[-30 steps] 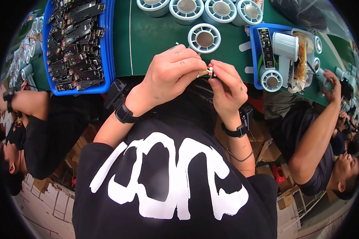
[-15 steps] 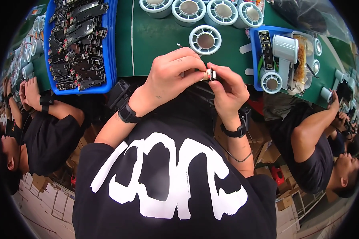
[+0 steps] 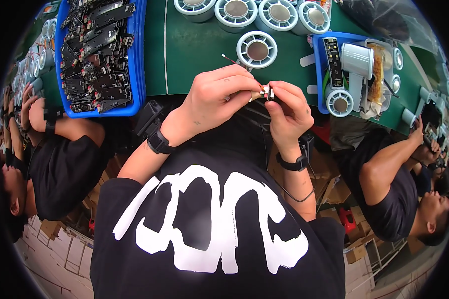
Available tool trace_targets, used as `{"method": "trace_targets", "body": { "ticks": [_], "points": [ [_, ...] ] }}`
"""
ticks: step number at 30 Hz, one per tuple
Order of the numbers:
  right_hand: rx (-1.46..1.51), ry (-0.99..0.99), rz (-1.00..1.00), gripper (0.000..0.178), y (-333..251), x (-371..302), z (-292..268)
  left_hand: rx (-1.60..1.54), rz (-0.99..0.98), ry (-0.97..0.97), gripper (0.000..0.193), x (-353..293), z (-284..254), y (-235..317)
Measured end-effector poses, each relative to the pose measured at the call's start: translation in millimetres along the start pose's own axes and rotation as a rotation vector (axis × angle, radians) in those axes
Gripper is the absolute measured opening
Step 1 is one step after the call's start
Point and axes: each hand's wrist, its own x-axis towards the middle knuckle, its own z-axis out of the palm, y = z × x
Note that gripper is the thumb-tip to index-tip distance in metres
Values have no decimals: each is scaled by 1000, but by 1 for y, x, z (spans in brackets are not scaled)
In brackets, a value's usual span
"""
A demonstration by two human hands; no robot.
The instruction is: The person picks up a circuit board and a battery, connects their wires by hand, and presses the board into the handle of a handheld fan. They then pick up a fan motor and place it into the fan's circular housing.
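Note:
Close together at the table's near edge, both of my hands are closed in pinches. My left hand holds a small white wire connector between thumb and fingers. My right hand grips a small dark circuit board, seen edge-on, with the connector up against it. Whether the connector is seated cannot be made out. Just beyond my fingers stands a pale blue round housing with a spoked rim and grey centre. A thin wire with a white plug sticks out beside it.
A blue bin heaped with black circuit boards stands at left. On the right, another blue bin holds housings and a board. Several pale blue housings line the far side of the green table. People work on both sides.
My fingertips have shifted slightly around the connector and board, which stay together. More of the loose wire by the housing shows. The person at left has raised a hand.

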Motion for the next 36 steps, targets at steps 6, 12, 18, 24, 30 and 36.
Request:
{"method": "trace_targets", "body": {
  "ticks": [6, 12, 18, 24, 30, 36],
  "points": [
    [18, 57, 38, 32, -1, -1, 5, 45, 61, 29, 22, 2, 0, -2],
    [-67, -4, -106, 32, 0, 3, 2, 43, 56, -4, 21, 5, -2, -1],
    [-34, -8, -135, 30, 9, 6, 1, 30, -3, -10, 11, 9, -3, 4],
    [56, 35, -19, 29, 8, 0, 6, -18, -152, 28, 9, 6, 0, 9],
    [109, 61, 39, 26, 8, -2, 9, -117, -196, 54, 10, 5, 1, 5],
    [184, 77, 170, 22, 2, -6, 7, -70, 11, 66, 18, 11, 3, -2]
  ]
}}
